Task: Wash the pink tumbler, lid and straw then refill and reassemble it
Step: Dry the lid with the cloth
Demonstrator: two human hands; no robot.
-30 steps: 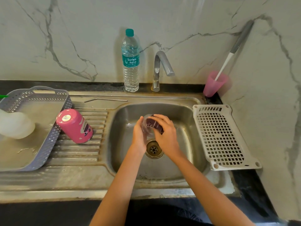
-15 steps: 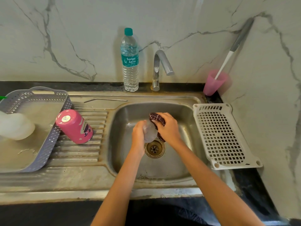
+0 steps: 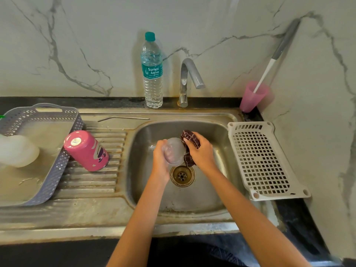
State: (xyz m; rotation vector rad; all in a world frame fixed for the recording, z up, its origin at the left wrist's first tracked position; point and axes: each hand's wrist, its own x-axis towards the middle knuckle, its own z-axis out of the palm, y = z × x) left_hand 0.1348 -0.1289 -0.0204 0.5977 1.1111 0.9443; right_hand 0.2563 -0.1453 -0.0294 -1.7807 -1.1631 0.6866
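Sink basin fills the centre, with a grey basket at 9 o'clock and a white slotted tray at 3 o'clock. The pink tumbler sits bottom-up and tilted on the draining ridges against the basket's wall. Above the drain, the left hand grips the clear domed lid. At its 3 o'clock, the right hand clutches a dark patterned cloth that touches the lid. The metal straw lies at 11 o'clock on the back ledge.
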